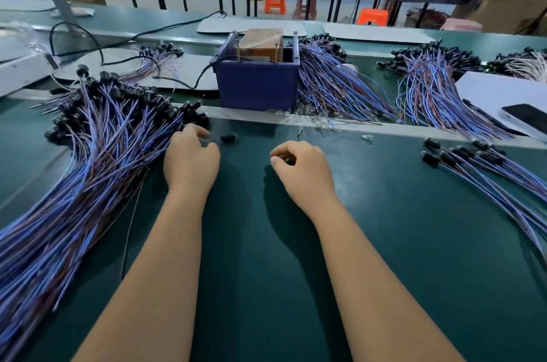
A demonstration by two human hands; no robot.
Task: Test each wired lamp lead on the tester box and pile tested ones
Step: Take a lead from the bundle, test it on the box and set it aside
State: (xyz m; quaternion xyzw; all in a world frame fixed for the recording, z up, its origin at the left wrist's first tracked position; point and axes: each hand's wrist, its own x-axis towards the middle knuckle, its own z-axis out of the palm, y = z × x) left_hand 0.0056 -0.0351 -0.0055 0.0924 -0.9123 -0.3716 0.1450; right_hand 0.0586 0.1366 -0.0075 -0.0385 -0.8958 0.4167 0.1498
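two hands low over tabletop (260, 243). left hand (191, 157) pinching one lead (228, 137) at edge of pile (97, 154) (wire blurred); right hand (302, 167) curled, contents unclear. tester box (257, 77) just beyond. risk: snagging neighbouring leads, dragging pile.

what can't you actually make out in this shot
All in the head view:
- Left hand: its curled fingers hide whatever they pinch beside the black lamp holder.
- Right hand: fingers curled under, so any contents are hidden.
- Tester box: its blue wall hides the contacts inside.
- Big lead pile: wire ends cut off by the left edge.
- Small clear parts near the box: too small and blurred to identify.
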